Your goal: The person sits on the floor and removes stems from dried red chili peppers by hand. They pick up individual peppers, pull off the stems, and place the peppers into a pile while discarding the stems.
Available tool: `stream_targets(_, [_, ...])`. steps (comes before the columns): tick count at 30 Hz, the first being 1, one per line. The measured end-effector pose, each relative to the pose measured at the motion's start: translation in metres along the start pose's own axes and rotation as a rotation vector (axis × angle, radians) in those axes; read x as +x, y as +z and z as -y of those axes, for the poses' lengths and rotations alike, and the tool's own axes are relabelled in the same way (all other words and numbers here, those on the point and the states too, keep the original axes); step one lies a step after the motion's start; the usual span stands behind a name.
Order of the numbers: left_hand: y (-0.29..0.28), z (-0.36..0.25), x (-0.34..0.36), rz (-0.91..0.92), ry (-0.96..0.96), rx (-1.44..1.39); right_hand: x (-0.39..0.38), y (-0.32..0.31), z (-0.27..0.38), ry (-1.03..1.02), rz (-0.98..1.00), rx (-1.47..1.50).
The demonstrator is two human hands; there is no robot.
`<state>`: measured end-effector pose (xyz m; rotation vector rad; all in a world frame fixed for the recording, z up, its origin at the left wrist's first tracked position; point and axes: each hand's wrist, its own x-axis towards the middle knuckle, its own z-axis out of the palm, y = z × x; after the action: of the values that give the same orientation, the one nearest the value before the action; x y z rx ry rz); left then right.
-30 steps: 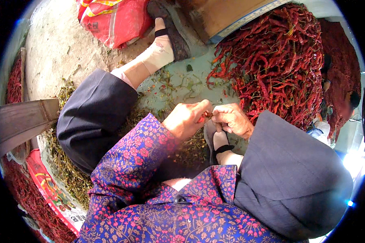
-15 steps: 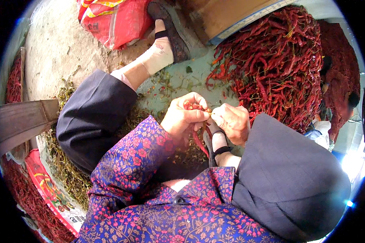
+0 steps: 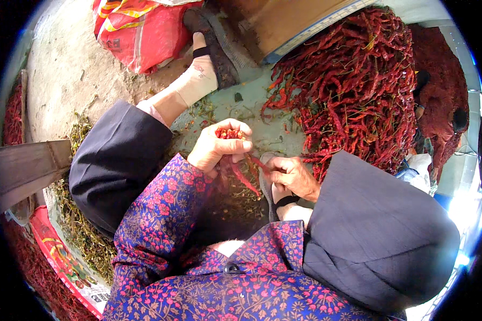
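My left hand is closed round a small bunch of dried red chili peppers. Their stem ends show above the thumb, and long red tails hang out below the fist. To its right, my right hand has its fingers drawn together at the end of a red chili pepper that stretches across from the bunch. The exact pinch is partly hidden by the fingers. Both hands are held between my knees, above the floor.
A big heap of red chilies lies at the right, with a darker red pile beyond it. Stem litter covers the floor at the left. A red sack and a wooden board stand ahead; a wooden beam juts in at left.
My right hand has moved down and away from the stem ends by my left thumb, to the chili's lower end. My left hand still grips the bunch. The whole view has shifted slightly.
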<state>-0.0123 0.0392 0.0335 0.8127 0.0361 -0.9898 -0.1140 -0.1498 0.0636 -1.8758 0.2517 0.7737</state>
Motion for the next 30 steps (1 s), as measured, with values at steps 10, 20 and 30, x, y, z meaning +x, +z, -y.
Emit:
stream_targets(10, [0.001,-0.01,0.005,-0.001,0.11,0.086,0.016,-0.065,-0.062,0.127,-0.421,0.215])
stream_targets(20, [-0.006,-0.003,0.008,0.035,0.086,0.146,0.066,-0.068,-0.081,0.013,-0.566,-0.306])
stream_targets(30, [-0.015,0.013,0.018,-0.028,0.106,0.079,0.05,-0.057,-0.049,-0.018,-0.514,0.182])
